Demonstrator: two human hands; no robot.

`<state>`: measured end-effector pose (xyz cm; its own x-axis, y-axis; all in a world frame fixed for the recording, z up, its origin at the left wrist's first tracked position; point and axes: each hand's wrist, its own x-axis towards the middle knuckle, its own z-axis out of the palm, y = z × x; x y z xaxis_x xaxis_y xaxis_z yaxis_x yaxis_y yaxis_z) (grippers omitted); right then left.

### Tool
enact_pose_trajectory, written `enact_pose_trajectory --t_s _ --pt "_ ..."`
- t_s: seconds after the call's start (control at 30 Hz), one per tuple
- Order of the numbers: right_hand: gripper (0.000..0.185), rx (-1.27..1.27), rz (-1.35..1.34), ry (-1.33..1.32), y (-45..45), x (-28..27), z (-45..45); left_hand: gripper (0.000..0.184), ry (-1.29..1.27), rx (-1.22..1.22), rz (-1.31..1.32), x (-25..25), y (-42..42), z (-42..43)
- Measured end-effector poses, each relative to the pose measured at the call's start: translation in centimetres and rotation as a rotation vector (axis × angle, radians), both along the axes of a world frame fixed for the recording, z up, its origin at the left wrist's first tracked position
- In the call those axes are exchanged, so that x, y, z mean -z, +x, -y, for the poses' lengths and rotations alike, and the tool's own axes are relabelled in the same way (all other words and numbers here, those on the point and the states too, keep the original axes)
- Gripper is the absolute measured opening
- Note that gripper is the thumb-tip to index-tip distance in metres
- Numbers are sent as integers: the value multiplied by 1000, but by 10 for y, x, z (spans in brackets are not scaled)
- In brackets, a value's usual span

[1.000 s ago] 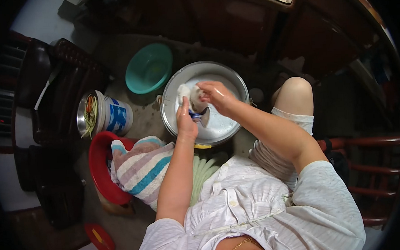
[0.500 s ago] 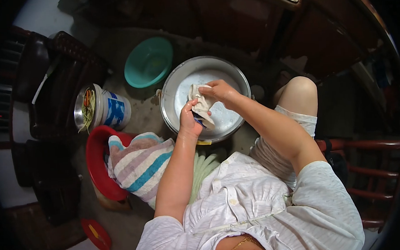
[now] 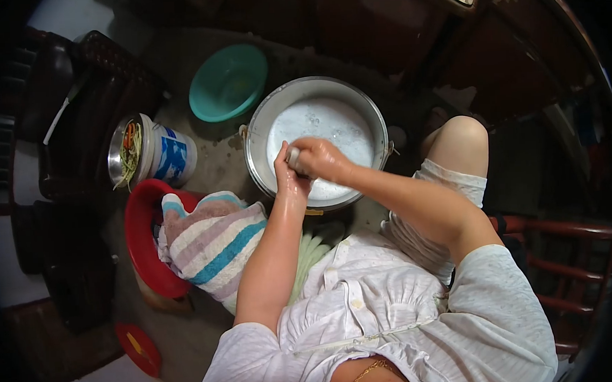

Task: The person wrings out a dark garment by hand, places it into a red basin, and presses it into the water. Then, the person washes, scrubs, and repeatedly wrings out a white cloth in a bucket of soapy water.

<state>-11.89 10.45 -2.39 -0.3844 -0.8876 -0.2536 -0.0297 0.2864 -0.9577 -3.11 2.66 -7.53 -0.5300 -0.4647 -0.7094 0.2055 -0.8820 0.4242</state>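
Observation:
My left hand (image 3: 290,176) and my right hand (image 3: 322,161) are pressed together over the near side of a large metal pot (image 3: 377,128). Both are wet and closed round a small white cloth (image 3: 293,158), most of which my fingers hide. Beneath them, cloudy soapy water (image 3: 330,124) with foam on it fills the pot's lower part. A wire handle hangs at the pot's sides.
A teal basin (image 3: 208,103) stands beyond the pot on the left. Near it are a white and blue bucket (image 3: 178,156) and a metal bowl of shredded vegetables (image 3: 116,154). A striped towel (image 3: 215,247) hangs over a red basin (image 3: 139,234). A red wooden chair (image 3: 571,229) is at right.
The white cloth was spread between my hands; now it is bunched up inside them. My right hand has come down onto my left, and the dark blue part of the cloth is hidden.

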Motion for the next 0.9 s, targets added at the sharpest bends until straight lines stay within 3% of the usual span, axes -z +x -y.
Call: enact_pose_trajectory --t_s 0.07,0.1,0.13,0.2,0.23,0.33,0.4,0.53,0.6,0.67,0.7,0.9 --pt "24 -1 -473 -270 24 6 -11 40 8 102 -86 -9 3 -3" --pt "27 13 -463 -253 26 -4 -15 41 -6 131 -89 -35 -4 -17" --pt "27 15 -462 -248 23 0 -11 43 23 185 -264 -36 -8 -20" --pt "28 130 -679 2 8 19 4 38 -23 64 -235 -10 -17 -21" --pt "29 210 -649 51 -1 26 7 34 2 76 -124 -8 -15 -20" --pt "30 316 -676 62 -13 44 12 35 -24 13 -177 -7 -17 -31" --pt "30 314 -645 54 5 42 14 37 -57 18 -42 -7 -15 -25" --pt "29 133 -653 51 34 10 2 56 -129 -6 -198 -17 -7 -11" --pt "29 111 -647 -7 31 11 1 41 34 169 -208 -33 -8 -15" --pt "28 210 -676 108 11 23 6 42 62 95 -195 -4 -18 -17" --pt "29 248 -615 135 -1 38 9 43 12 80 -39 -20 -19 -29" --pt "29 259 -625 108 22 45 12 48 13 38 -46 5 -7 -12"
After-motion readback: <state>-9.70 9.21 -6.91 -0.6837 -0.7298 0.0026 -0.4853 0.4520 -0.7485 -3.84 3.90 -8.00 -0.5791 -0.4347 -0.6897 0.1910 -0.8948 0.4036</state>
